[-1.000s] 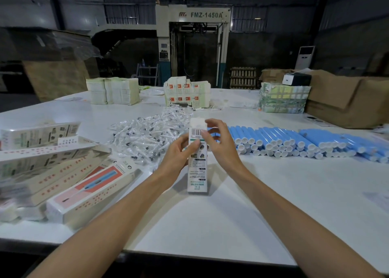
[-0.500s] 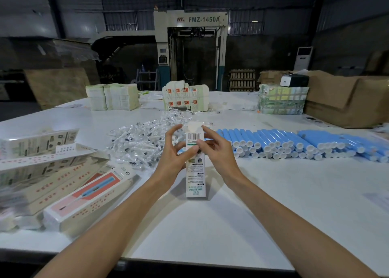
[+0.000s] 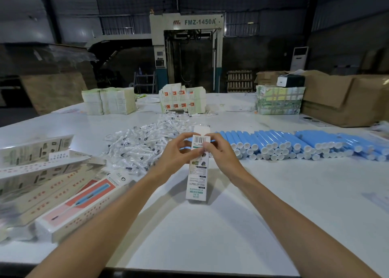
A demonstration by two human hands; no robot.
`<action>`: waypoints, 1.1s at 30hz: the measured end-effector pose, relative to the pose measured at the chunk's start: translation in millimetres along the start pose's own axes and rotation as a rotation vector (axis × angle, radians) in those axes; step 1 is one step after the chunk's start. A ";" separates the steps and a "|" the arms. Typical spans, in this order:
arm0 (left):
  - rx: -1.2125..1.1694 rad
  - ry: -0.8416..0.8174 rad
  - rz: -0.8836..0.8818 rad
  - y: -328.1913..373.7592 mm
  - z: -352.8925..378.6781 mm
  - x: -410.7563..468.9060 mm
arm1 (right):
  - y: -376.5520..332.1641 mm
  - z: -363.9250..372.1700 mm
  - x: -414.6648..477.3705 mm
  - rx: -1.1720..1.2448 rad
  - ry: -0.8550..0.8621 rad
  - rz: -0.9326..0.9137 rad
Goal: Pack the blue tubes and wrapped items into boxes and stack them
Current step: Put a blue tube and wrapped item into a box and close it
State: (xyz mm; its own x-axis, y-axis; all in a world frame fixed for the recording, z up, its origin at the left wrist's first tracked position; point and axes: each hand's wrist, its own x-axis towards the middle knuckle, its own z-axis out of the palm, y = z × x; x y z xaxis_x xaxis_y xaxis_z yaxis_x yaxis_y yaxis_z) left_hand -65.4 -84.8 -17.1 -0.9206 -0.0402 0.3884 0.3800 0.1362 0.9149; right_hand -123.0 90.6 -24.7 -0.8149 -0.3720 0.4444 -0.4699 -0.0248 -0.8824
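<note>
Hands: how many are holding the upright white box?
2. The left hand pinches the upright white box near its top from the left, the right hand from the right; no others show.

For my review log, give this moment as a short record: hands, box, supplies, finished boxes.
white box: upright, lower end on table, top flap up
left hand: grips box near top
right hand: grips box near top
blue tubes: rows lying right of hands
wrapped items: pile behind left hand
other boxes: lying stacked at far left
</note>
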 end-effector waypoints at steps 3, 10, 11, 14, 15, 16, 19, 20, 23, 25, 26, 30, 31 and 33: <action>-0.052 0.025 -0.007 -10.6 2.6 -5.4 | 3.1 -2.0 0.7 -0.032 -0.034 0.004; -0.089 -0.042 -0.019 -12.4 -2.0 -9.5 | -3.0 -9.9 2.4 0.161 0.088 0.009; -0.087 -0.053 -0.019 -12.1 -1.6 -10.5 | -1.7 -11.7 2.7 0.168 0.090 0.015; -0.067 -0.081 -0.014 -10.4 0.4 -11.9 | -1.5 -17.0 4.9 0.139 0.071 0.032; -0.060 -0.085 -0.013 -10.5 0.4 -12.1 | -1.6 -18.4 5.8 0.125 0.064 0.029; -0.055 -0.090 -0.011 -10.8 0.5 -12.2 | -1.9 -19.6 6.4 0.112 0.058 0.021; -0.048 -0.098 -0.013 -11.5 1.3 -13.2 | -4.6 -20.7 5.3 0.061 0.036 -0.025; -0.043 -0.097 -0.014 -11.3 1.9 -13.7 | -5.8 -20.7 4.7 0.030 0.034 -0.048; -0.033 -0.090 -0.003 -10.1 3.3 -14.6 | -10.2 -20.9 3.7 -0.067 0.040 -0.122; -0.037 -0.087 0.004 -9.1 4.0 -15.1 | -13.9 -22.1 2.7 -0.101 0.026 -0.153; -0.040 -0.083 0.006 -9.0 4.5 -15.2 | -15.8 -22.7 1.9 -0.111 0.007 -0.160; -0.049 -0.037 0.007 -10.1 5.5 -15.1 | -19.5 -22.6 0.2 -0.104 -0.062 -0.134; -0.042 -0.031 0.010 -10.4 5.5 -14.8 | -20.4 -21.9 0.3 -0.088 -0.064 -0.122; -0.027 -0.029 0.017 -10.3 5.9 -14.5 | -22.3 -20.5 0.8 -0.042 -0.044 -0.097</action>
State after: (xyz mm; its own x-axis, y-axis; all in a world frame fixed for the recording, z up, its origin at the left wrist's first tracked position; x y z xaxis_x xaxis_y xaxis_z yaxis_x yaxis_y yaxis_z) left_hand -56.5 -79.8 -32.8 -0.9163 -0.0092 0.4005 0.3971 0.1094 0.9112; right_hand -120.1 109.9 -1.5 -0.7497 -0.4105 0.5192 -0.5601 -0.0244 -0.8281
